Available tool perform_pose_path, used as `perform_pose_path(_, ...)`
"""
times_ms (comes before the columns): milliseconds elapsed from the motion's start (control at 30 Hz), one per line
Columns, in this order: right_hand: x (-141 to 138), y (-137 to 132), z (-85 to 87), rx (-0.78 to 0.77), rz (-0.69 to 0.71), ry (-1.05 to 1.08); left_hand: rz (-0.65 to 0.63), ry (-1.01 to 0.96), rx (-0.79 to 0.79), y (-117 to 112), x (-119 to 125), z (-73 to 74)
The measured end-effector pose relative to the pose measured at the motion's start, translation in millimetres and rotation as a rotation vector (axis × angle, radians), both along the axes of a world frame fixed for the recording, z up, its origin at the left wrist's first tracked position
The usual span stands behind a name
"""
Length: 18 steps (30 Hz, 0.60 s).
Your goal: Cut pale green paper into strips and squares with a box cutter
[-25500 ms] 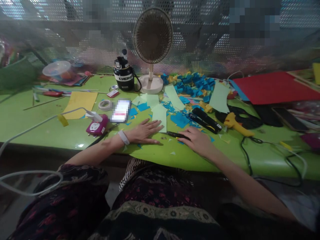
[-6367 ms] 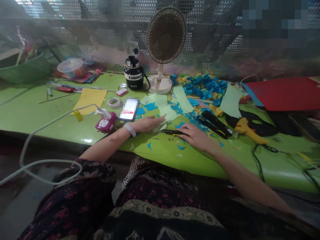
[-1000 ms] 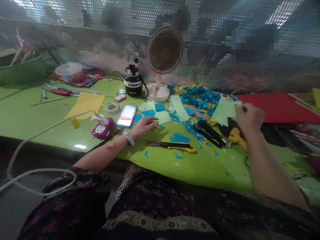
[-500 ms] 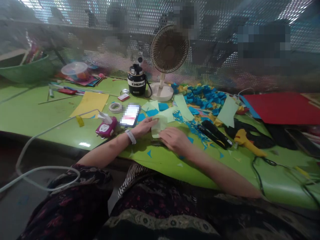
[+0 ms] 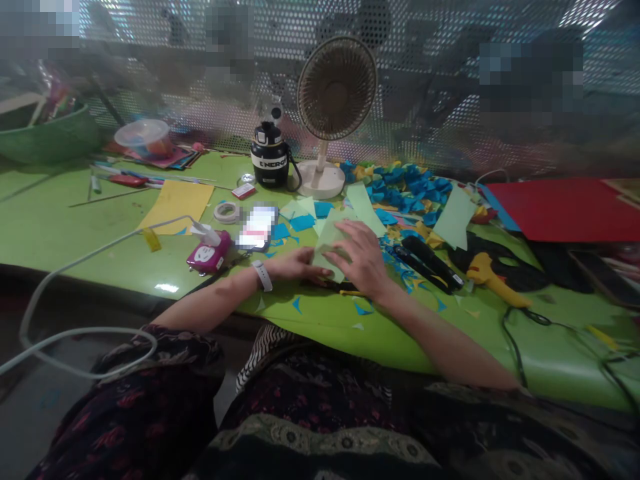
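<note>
A folded piece of pale green paper (image 5: 327,248) is between my two hands, just above the table's front part. My left hand (image 5: 300,265), with a white watch strap at the wrist, grips its lower left side, thumb pointing right. My right hand (image 5: 361,257) lies over its right side with fingers bent and spread, fingertips touching the paper. Under the hands a dark tool with a yellow part (image 5: 350,291) is partly hidden. More pale green strips (image 5: 365,208) and blue paper scraps (image 5: 301,222) lie just behind.
On the green table (image 5: 100,260) stand a fan (image 5: 337,87), a black bottle (image 5: 270,160) and a purple tissue pack (image 5: 209,253). A phone (image 5: 257,228) lies left of my hands. To the right are a black stapler (image 5: 433,265), a yellow glue gun (image 5: 493,280) and red sheets (image 5: 560,210).
My right hand has moved up and over the paper, its fingers spreading. The paper has turned to a slant and shifted slightly right. My left hand has dropped lower along its edge.
</note>
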State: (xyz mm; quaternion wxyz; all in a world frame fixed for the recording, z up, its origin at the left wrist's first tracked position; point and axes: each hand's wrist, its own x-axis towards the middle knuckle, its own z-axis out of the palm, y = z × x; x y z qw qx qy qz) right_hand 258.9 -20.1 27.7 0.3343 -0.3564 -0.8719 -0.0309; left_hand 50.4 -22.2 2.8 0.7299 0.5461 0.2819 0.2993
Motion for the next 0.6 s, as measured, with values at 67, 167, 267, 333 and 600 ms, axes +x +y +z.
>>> perform_pose_path(67,2.6,-1.1,4.3,-0.006,-0.077,0.073,0.053,-0.029,-0.048,1.2,0.1,-0.4)
perform_pose_path(167,9.3,0.9,7.6,-0.092,-0.207,0.239,0.158,-0.062,-0.087,3.4,-0.9,1.2)
perform_pose_path(267,13.0,7.2,2.9,-0.36,-0.194,0.479,0.187,-0.094,-0.083,4.5,-1.8,2.8)
perform_pose_path(333,11.3,10.6,-2.7,-0.618,-0.118,0.588,0.18,-0.121,-0.074,4.4,-1.9,2.6)
perform_pose_path(600,0.7,6.8,-7.9,-0.872,-0.069,0.682,0.145,-0.097,-0.042,1.6,-0.7,0.1)
